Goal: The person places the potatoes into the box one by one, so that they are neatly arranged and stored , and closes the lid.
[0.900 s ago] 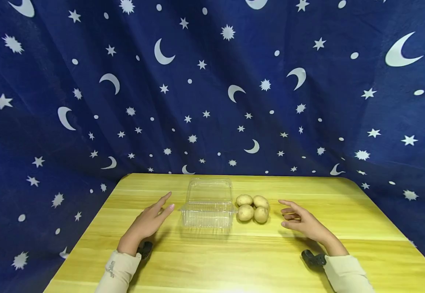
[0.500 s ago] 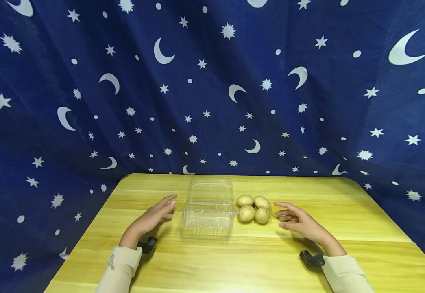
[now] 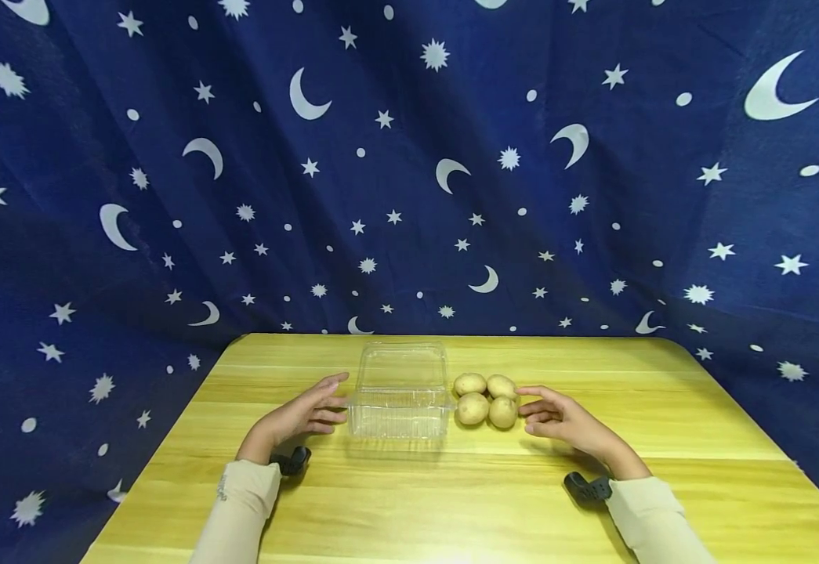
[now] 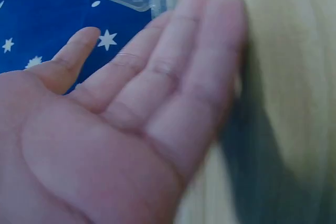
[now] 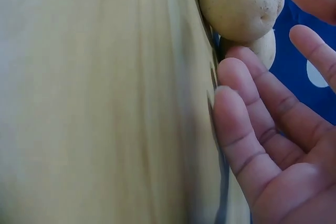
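We judge the step in hand to be the approach. Our left hand (image 3: 298,413) is unladen, its fingers extended just beside the left side of the clear container (image 3: 398,424), whose lid (image 3: 404,366) stands raised. Our right hand (image 3: 570,423) is also unladen, fingers loosely bent beside four clustered potatoes (image 3: 472,409). These lie on the table (image 3: 409,501), right of the container; contact cannot be confirmed. The next move likely calls for steadying the container and closing our right fingers around one potato.
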`<state>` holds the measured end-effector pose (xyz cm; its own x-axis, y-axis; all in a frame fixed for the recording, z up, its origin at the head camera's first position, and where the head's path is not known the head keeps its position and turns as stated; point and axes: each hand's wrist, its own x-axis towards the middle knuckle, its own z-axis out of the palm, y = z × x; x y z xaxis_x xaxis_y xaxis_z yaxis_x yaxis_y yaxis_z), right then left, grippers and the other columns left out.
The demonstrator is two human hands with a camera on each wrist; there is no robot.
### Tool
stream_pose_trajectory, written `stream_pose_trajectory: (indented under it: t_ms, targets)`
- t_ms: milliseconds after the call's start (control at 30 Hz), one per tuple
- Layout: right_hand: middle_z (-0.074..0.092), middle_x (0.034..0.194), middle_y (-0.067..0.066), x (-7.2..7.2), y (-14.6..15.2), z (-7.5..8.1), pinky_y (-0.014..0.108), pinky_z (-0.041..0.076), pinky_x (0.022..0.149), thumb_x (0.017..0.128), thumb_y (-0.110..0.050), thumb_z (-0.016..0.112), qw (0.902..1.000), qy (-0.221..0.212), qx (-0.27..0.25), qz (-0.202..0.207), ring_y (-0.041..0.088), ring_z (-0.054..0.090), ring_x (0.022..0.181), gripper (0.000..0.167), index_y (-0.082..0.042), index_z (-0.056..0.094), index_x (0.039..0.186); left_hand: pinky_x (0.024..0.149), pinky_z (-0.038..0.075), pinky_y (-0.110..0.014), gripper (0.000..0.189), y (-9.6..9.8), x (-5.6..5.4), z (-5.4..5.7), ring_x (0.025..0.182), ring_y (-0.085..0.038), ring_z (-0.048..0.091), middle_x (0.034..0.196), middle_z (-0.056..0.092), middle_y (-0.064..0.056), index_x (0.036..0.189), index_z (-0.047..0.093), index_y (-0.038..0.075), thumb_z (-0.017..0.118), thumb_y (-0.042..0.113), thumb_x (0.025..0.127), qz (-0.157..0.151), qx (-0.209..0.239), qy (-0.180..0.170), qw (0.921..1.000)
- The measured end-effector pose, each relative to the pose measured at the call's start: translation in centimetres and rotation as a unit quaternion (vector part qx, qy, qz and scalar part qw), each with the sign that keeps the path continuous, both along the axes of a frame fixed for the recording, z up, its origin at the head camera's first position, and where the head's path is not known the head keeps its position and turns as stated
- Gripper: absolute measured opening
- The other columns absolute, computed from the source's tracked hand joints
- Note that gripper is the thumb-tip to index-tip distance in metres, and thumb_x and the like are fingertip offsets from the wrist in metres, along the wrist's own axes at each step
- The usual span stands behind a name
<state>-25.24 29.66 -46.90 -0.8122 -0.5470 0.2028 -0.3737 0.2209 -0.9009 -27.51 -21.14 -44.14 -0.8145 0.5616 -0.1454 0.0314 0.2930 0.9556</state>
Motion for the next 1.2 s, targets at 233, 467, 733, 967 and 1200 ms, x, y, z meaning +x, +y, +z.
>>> stream_pose_trajectory:
  t_ms: [233, 467, 733, 967, 1200]
  targets:
    - [0.059, 0.133, 0.043, -0.7, -0.5, -0.1, 0.026, 0.058, 0.090, 0.106, 0.002, 0.065, 0.9999, -0.001, 0.014, 0.009, 0.017, 0.069, 0.114, 0.048, 0.011, 0.049, 0.150, 0.117, 0.048, -0.052, 0.071, 0.1, -0.7, -1.2, 0.144, -0.049, 0.050, 0.168, 0.024, -0.041, 0.172, 0.006, -0.002, 0.029, 0.039, 0.119, -0.011, 0.041, -0.014, 0.9990]
    - [0.058, 0.138, 0.037, -1.3, -1.2, 0.0, 0.028, 0.056, 0.085, 0.105, -0.003, 0.068, 0.9991, 0.000, 0.041, 0.008, 0.016, 0.064, 0.111, 0.046, 0.008, 0.051, 0.147, 0.119, 0.044, -0.054, 0.075, 0.7, -1.2, -1.3, 0.145, -0.049, 0.046, 0.171, 0.018, -0.038, 0.172, 0.011, 0.000, 0.039, 0.040, 0.116, -0.022, 0.025, -0.023, 0.9992]
    - [0.061, 0.112, 0.016, -1.6, -1.6, -0.4, 0.028, 0.047, 0.072, 0.106, 0.000, 0.065, 0.9989, 0.016, 0.036, 0.025, 0.015, 0.053, 0.086, 0.042, -0.004, 0.058, 0.148, 0.126, 0.030, -0.062, 0.076, 0.7, -1.6, -1.4, 0.156, -0.058, 0.023, 0.172, 0.018, -0.037, 0.172, 0.010, 0.000, 0.038, 0.042, 0.115, -0.053, 0.032, -0.034, 0.9975]
    - [0.060, 0.111, 0.015, -1.7, -2.1, -0.2, 0.027, 0.045, 0.071, 0.105, -0.003, 0.068, 0.9986, 0.005, 0.052, 0.006, 0.016, 0.050, 0.081, 0.046, 0.012, 0.052, 0.146, 0.126, 0.029, -0.064, 0.077, 0.7, -1.6, -1.0, 0.157, -0.058, 0.021, 0.172, 0.021, -0.035, 0.171, 0.012, -0.003, 0.040, 0.039, 0.114, -0.064, 0.028, -0.027, 0.9972]
    - [0.063, 0.111, 0.017, -1.7, -2.1, -0.1, 0.026, 0.048, 0.073, 0.105, -0.003, 0.068, 0.9988, -0.003, 0.048, -0.003, 0.016, 0.055, 0.085, 0.042, 0.012, 0.054, 0.142, 0.126, 0.029, -0.064, 0.076, 0.7, -1.8, -0.9, 0.158, -0.055, 0.021, 0.172, 0.024, -0.034, 0.168, 0.018, -0.010, 0.044, 0.035, 0.112, -0.068, 0.025, -0.022, 0.9971]
